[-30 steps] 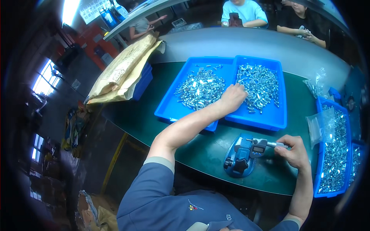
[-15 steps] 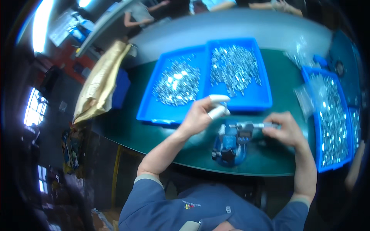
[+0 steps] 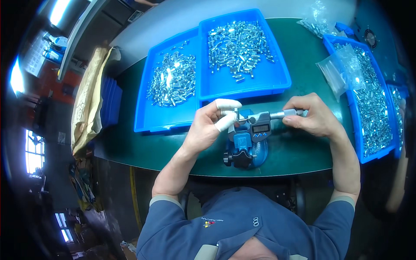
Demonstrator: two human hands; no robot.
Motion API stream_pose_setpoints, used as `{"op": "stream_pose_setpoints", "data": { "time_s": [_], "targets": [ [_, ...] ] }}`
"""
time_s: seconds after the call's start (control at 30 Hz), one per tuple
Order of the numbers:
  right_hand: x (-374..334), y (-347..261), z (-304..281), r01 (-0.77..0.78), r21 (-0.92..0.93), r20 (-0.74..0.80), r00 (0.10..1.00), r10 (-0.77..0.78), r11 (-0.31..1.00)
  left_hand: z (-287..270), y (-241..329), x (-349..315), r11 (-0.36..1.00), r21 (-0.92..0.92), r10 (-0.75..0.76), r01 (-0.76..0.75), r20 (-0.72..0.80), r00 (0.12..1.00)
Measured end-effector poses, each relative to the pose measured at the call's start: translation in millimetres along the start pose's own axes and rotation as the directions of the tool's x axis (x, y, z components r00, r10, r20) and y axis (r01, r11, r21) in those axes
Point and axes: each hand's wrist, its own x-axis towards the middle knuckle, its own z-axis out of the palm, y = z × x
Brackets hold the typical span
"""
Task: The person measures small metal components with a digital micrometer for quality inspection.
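A digital micrometer [image 3: 261,125] with a small display sits clamped in a blue stand [image 3: 258,154] near the table's front edge. My right hand [image 3: 315,113] pinches the micrometer's thimble at its right end between thumb and fingers. White finger cots cover the thumb and a finger of my left hand [image 3: 206,125]. Those covered tips pinch a small shiny metal pin [image 3: 236,112] at the micrometer's measuring gap. Whether the pin touches the measuring faces is too small to tell.
Beyond my hands, a left blue tray [image 3: 143,115] and a right blue tray [image 3: 245,93] hold many metal pins. Another blue tray [image 3: 362,149] of pins stands at the right, a clear plastic bag [image 3: 331,78] against it. Brown paper [image 3: 86,102] stands at the left beside blue bins [image 3: 111,102].
My left hand has come down from above the micrometer to its measuring gap with the pin. My right hand stays on the thimble. The whole view has shifted.
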Motion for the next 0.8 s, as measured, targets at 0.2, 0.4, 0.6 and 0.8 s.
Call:
{"op": "stream_pose_setpoints", "data": {
  "time_s": [0.2, 0.4, 0.6, 0.8],
  "targets": [
    [-3.2, 0.8, -0.2, 0.000, -0.010, 0.008, 1.000, 0.000, 1.000, 3.1, 0.2, -4.5, 1.000, -0.024, 0.009, -0.009, -0.018, 1.000],
    [-2.5, -0.1, 2.4, -0.014, 0.003, 0.017, 1.000, 0.014, 1.000, -1.3, -5.0, -4.2, 0.998, -0.061, -0.024, 0.025, 0.012, 1.000],
    [-1.1, -3.4, -0.4, -0.003, 0.025, 0.015, 1.000, 0.003, 1.000, -2.7, 2.0, -2.4, 0.993, -0.115, -0.011, 0.013, 0.023, 1.000],
    [3.8, 1.1, 0.3, -0.008, 0.037, 0.017, 1.000, 0.007, 0.999, -6.5, -1.6, 2.6, 0.995, -0.104, -0.002, 0.006, 0.043, 0.999]
  ]
}}
